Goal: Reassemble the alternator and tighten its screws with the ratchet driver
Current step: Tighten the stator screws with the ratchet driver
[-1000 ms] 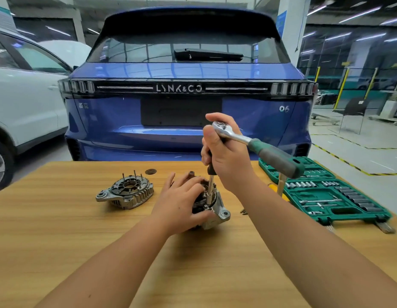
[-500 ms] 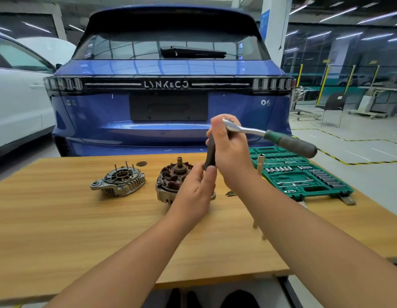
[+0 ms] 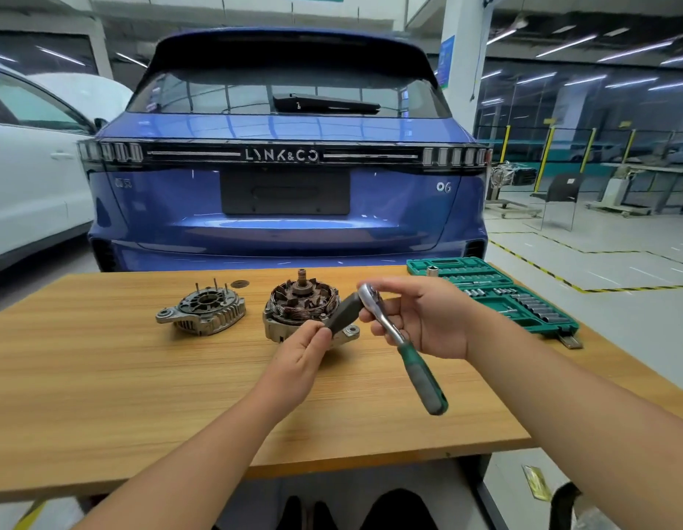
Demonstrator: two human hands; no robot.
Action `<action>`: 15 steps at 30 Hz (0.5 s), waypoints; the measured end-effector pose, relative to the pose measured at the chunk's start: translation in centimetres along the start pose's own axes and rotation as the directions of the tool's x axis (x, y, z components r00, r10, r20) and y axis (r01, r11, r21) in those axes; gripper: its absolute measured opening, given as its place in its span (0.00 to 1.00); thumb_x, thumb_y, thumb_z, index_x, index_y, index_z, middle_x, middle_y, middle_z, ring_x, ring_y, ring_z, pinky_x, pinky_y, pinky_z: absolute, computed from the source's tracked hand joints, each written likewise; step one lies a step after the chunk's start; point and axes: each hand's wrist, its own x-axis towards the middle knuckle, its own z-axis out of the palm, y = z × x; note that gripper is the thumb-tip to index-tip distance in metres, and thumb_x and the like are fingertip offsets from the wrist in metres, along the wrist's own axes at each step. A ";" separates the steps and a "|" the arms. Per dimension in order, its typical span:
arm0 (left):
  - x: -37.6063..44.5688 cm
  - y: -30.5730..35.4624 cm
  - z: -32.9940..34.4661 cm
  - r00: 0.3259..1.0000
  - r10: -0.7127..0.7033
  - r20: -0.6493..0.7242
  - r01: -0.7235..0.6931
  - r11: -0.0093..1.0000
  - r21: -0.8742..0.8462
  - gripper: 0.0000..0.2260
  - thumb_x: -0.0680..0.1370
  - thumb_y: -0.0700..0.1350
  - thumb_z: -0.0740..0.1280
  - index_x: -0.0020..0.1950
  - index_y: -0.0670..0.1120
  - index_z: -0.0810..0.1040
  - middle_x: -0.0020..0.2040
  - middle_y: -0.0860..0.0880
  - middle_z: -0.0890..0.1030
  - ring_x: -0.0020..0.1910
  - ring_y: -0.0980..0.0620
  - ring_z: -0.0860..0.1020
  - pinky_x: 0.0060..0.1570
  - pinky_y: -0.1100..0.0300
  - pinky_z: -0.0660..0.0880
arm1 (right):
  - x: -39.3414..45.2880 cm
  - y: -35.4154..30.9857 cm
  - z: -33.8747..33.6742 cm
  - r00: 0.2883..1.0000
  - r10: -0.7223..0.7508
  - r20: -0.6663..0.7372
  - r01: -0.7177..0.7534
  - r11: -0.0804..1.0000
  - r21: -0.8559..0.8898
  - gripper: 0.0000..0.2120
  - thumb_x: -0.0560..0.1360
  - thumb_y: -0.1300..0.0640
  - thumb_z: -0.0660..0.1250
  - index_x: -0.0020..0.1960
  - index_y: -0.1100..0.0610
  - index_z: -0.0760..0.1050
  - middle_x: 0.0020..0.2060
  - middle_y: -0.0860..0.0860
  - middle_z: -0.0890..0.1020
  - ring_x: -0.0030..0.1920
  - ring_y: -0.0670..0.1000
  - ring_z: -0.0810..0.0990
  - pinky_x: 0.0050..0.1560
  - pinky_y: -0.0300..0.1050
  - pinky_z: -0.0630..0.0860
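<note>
Your alternator lies in two parts on the wooden bench (image 3: 102, 384), a little above the middle of the frame. The alternator body (image 3: 299, 311) sits just left of center: a grey cast housing holding dark, rusty copper windings, with a short shaft end standing upright from its top and a mounting ear poking out at its lower right. To its left, apart from it, lies the end cover (image 3: 202, 313), a grey finned casting with a dark round center, an ear at its left and several thin studs standing up from it. A small dark disc (image 3: 239, 284) lies on the bench just behind the cover.

You hold the ratchet driver (image 3: 399, 338) above the bench, right of center. Its chrome head is at the top, close to the body's right rim as seen in the frame, and its green handle slants down toward the lower right, hanging free. Your right hand (image 3: 427, 319) grips the chrome shank just below the head, fingers curled round it, thumb reaching over toward the head. A dark grey extension piece (image 3: 345, 311) runs from the head down to the left, across the front of the alternator body. Your left hand (image 3: 301, 353) pinches its lower end between thumb and fingers, in front of the body's mounting ear; whether the fingers touch the body, you cannot tell.

At the right of the frame an open green socket case (image 3: 496, 296) rests on the bench, and a blue car (image 3: 286, 185) stands behind it.
</note>
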 end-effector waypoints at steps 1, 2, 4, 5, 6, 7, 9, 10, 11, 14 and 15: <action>0.0 -0.1 -0.1 1.000 -0.002 -0.006 0.003 1.000 0.026 0.14 0.80 0.66 0.55 0.47 0.61 0.75 0.39 0.60 0.76 0.38 0.62 0.72 0.44 0.54 0.69 | 0.1 0.1 0.1 0.999 0.043 -0.026 -0.042 0.999 0.026 0.16 0.82 0.53 0.62 0.62 0.63 0.80 0.43 0.60 0.84 0.37 0.53 0.82 0.34 0.43 0.80; 0.1 -0.2 -0.1 1.000 -0.003 -0.014 0.004 0.999 0.049 0.12 0.81 0.65 0.55 0.48 0.63 0.74 0.40 0.60 0.77 0.38 0.62 0.73 0.43 0.54 0.70 | 0.3 0.2 0.3 0.996 0.073 -0.061 -0.071 0.997 0.034 0.16 0.82 0.52 0.63 0.62 0.63 0.79 0.42 0.59 0.83 0.36 0.51 0.81 0.33 0.42 0.79; 0.2 -0.3 -0.2 1.000 -0.004 -0.015 0.005 0.997 0.079 0.10 0.80 0.64 0.55 0.50 0.65 0.74 0.44 0.61 0.79 0.42 0.61 0.75 0.45 0.53 0.72 | 0.6 0.3 0.5 0.988 0.100 -0.115 -0.095 0.994 0.046 0.15 0.82 0.53 0.64 0.62 0.62 0.79 0.41 0.57 0.83 0.34 0.49 0.78 0.31 0.39 0.77; 0.3 -0.4 -0.2 1.000 -0.002 -0.013 0.003 0.996 0.084 0.09 0.80 0.64 0.55 0.51 0.66 0.73 0.46 0.60 0.79 0.44 0.60 0.76 0.47 0.52 0.73 | 0.8 0.3 0.5 0.986 0.105 -0.130 -0.099 0.994 0.054 0.15 0.81 0.53 0.64 0.62 0.62 0.78 0.40 0.57 0.83 0.33 0.49 0.78 0.30 0.38 0.76; 0.3 -0.5 -0.3 1.000 0.002 -0.012 -0.001 0.996 0.089 0.09 0.80 0.63 0.55 0.52 0.66 0.73 0.47 0.60 0.79 0.46 0.59 0.76 0.49 0.51 0.74 | 0.9 0.3 0.5 0.984 0.108 -0.143 -0.101 0.993 0.057 0.15 0.81 0.54 0.64 0.62 0.63 0.78 0.40 0.57 0.83 0.33 0.48 0.77 0.30 0.38 0.76; 0.4 -0.5 -0.3 1.000 0.008 -0.014 -0.006 0.995 0.098 0.08 0.81 0.62 0.55 0.52 0.65 0.73 0.47 0.60 0.79 0.46 0.59 0.76 0.48 0.52 0.73 | 1.0 0.3 0.4 0.981 0.110 -0.158 -0.103 0.993 0.054 0.15 0.81 0.54 0.65 0.62 0.63 0.78 0.40 0.57 0.83 0.33 0.48 0.77 0.29 0.38 0.76; 0.4 -0.6 -0.2 1.000 0.017 -0.022 -0.014 0.993 0.121 0.08 0.82 0.62 0.55 0.52 0.65 0.73 0.47 0.59 0.79 0.45 0.59 0.76 0.46 0.54 0.72 | 1.1 0.3 0.2 0.973 0.122 -0.194 -0.115 0.992 0.048 0.14 0.80 0.54 0.66 0.60 0.62 0.79 0.40 0.57 0.83 0.31 0.48 0.77 0.28 0.38 0.75; 0.5 -0.7 -0.1 1.000 0.019 -0.024 -0.016 0.992 0.127 0.08 0.82 0.61 0.56 0.52 0.66 0.73 0.47 0.58 0.78 0.45 0.58 0.76 0.44 0.55 0.72 | 1.1 0.3 0.1 0.969 0.132 -0.208 -0.124 0.991 0.051 0.13 0.79 0.54 0.66 0.58 0.61 0.80 0.40 0.57 0.83 0.31 0.48 0.77 0.28 0.38 0.75; 0.5 -0.7 0.0 1.000 0.020 -0.025 -0.016 0.991 0.132 0.07 0.82 0.61 0.56 0.53 0.65 0.73 0.47 0.56 0.78 0.44 0.57 0.76 0.43 0.55 0.71 | 1.1 0.4 0.0 0.966 0.141 -0.216 -0.132 0.990 0.058 0.12 0.79 0.54 0.67 0.57 0.61 0.80 0.40 0.57 0.84 0.30 0.48 0.76 0.27 0.38 0.74; 0.7 -1.0 0.5 1.000 0.018 -0.022 -0.015 0.988 0.151 0.07 0.83 0.61 0.56 0.53 0.65 0.73 0.46 0.56 0.78 0.44 0.58 0.76 0.42 0.54 0.71 | 0.8 0.6 -0.3 0.961 0.146 -0.234 -0.134 0.989 0.066 0.11 0.78 0.55 0.67 0.56 0.60 0.80 0.39 0.56 0.84 0.28 0.48 0.76 0.27 0.38 0.73; 0.8 -1.1 0.7 1.000 0.017 -0.023 -0.013 0.988 0.151 0.08 0.83 0.62 0.56 0.53 0.65 0.74 0.46 0.57 0.78 0.44 0.59 0.76 0.43 0.54 0.71 | 0.7 0.6 -0.5 0.960 0.138 -0.243 -0.124 0.990 0.074 0.12 0.77 0.55 0.67 0.57 0.60 0.80 0.38 0.56 0.84 0.28 0.48 0.76 0.26 0.38 0.73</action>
